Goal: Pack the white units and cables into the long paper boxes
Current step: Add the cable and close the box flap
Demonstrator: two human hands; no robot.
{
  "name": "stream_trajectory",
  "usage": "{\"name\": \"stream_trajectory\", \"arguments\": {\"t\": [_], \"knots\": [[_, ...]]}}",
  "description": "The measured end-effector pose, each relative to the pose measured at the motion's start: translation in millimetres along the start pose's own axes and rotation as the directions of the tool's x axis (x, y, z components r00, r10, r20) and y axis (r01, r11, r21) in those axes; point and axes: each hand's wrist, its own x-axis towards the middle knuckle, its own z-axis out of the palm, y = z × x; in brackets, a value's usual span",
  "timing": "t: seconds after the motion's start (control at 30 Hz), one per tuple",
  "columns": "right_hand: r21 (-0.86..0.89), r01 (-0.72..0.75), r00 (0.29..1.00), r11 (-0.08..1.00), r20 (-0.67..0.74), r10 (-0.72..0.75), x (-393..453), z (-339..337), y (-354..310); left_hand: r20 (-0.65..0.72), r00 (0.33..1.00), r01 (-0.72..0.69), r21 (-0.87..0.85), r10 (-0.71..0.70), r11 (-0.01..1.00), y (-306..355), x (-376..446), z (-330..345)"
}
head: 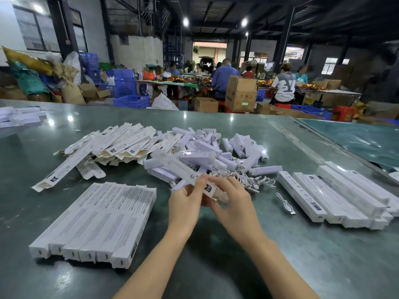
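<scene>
Left hand [183, 203] and right hand [234, 203] both pinch near end of long white paper box [183, 169], held above white-unit pile [216, 147]. Risk: flap tears if forced.

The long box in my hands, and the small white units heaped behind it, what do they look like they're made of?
The long box, held by the left hand and right hand, looks like thin matte printed paperboard: its open end shows a brownish inner face. The white units look like smooth moulded plastic, with a slight sheen, though blur leaves that uncertain.
</scene>
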Motion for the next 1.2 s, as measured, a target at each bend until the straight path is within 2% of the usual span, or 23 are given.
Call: {"name": "stream_trajectory", "arguments": {"t": [0.1,0.2,0.27,0.33,0.43,0.6,0.67,0.8,0.87,0.9,0.97,1.0,1.03,1.1,1.13,1.2], "knots": [[0.035,-0.034,0.999,0.999,0.041,0.032,-0.4,3.6,2.3,-0.167,0.986,-0.017,-0.019,0.014,1.000,-0.3,7.5,-9.3],[0.046,-0.146,0.985,0.988,-0.088,0.150,10.6,3.5,5.9,-0.243,0.970,-0.022,-0.056,0.008,0.998,0.0,11.6,-16.4],[-0.013,-0.197,0.973,0.980,-0.124,0.194,27.1,2.7,8.7,-0.258,0.966,-0.029,-0.059,0.012,0.998,-1.2,14.1,-19.4],[-0.145,-0.201,0.979,0.969,-0.052,0.196,48.2,2.4,11.6,-0.260,0.965,-0.040,-0.055,0.024,0.998,-2.7,15.9,-20.7],[-0.379,-0.115,0.979,0.918,0.113,0.169,79.0,5.2,16.0,-0.256,0.965,-0.068,-0.051,0.053,0.996,-4.8,18.6,-22.3],[-0.588,-0.005,0.946,0.809,0.260,0.195,107.3,22.3,22.5,-0.265,0.962,-0.082,-0.066,0.062,0.994,-8.7,24.2,-23.4],[-0.609,0.024,0.934,0.792,0.297,0.201,110.8,28.6,26.1,-0.264,0.963,-0.082,-0.065,0.062,0.994,-10.0,25.4,-23.5],[-0.541,0.007,0.938,0.841,0.296,0.182,115.5,29.6,34.7,-0.242,0.968,-0.082,-0.076,0.061,0.994,-10.8,27.1,-24.2],[-0.449,-0.042,0.951,0.892,0.257,0.174,114.9,25.0,34.4,-0.250,0.967,-0.079,-0.073,0.058,0.994,-10.8,28.2,-24.0],[-0.345,-0.116,0.963,0.931,0.193,0.191,112.5,22.0,31.9,-0.259,0.964,-0.076,-0.070,0.055,0.995,-11.0,29.1,-24.0],[0.002,-0.312,0.950,0.950,-0.002,0.312,103.9,13.7,23.0,-0.280,0.959,-0.066,-0.084,0.040,0.994,-11.7,31.3,-25.1],[0.218,-0.379,0.913,0.899,-0.073,0.402,96.9,8.1,18.2,-0.290,0.957,-0.057,-0.101,0.026,0.993,-11.8,32.3,-25.8],[0.432,-0.409,0.864,0.804,-0.100,0.493,88.7,1.8,13.6,-0.296,0.955,-0.051,-0.122,0.012,0.991,-11.7,33.0,-26.0],[0.747,-0.377,0.782,0.548,-0.062,0.621,67.6,-11.1,7.1,-0.299,0.954,-0.047,-0.152,0.000,0.987,-11.2,33.8,-25.2],[0.829,-0.345,0.759,0.440,-0.030,0.651,56.2,-16.4,4.3,-0.294,0.956,-0.047,-0.163,-0.003,0.986,-10.4,33.4,-24.6],[0.879,-0.330,0.738,0.344,0.014,0.674,38.8,-21.8,-0.1,-0.273,0.962,-0.044,-0.203,-0.013,0.978,-7.3,31.6,-23.2]]}}
